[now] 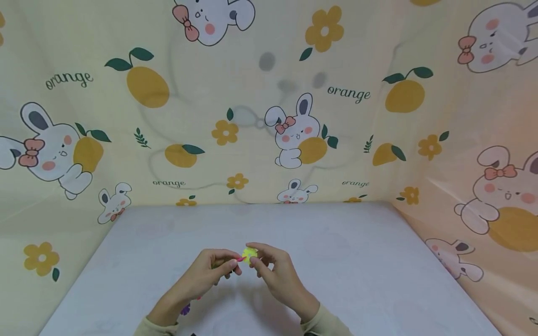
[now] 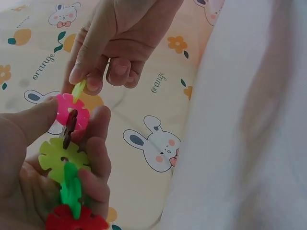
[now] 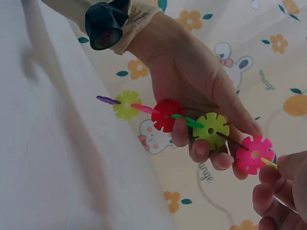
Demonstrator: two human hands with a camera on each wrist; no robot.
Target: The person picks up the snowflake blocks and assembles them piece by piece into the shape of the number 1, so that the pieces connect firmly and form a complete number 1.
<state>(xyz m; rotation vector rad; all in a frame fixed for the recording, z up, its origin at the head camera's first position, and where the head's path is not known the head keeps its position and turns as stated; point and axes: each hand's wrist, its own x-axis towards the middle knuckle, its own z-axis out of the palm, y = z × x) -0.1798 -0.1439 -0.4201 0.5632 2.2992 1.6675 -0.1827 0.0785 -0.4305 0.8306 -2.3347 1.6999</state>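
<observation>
Both hands meet over the table, working on a chain of notched plastic snowflake discs. My left hand (image 1: 212, 273) pinches a pink disc (image 3: 255, 154) at the chain's end, the rest hanging along its palm and fingers. Behind the pink one follow a brown disc (image 2: 70, 128), a yellow-green disc (image 3: 211, 131), a green disc (image 2: 71, 189), a red disc (image 3: 167, 116), another pink, a yellow and a purple disc (image 3: 108, 100). My right hand (image 1: 279, 275) pinches a yellow disc (image 1: 250, 255) between thumb and fingers. Its edge meets the pink disc's rim; how deeply they interlock is unclear.
A white table surface (image 1: 357, 261) spreads beneath the hands. Cream cloth (image 1: 252, 163) printed with rabbits, oranges and flowers rises behind it and on both sides. A dark device (image 3: 106, 24) is strapped to the left wrist.
</observation>
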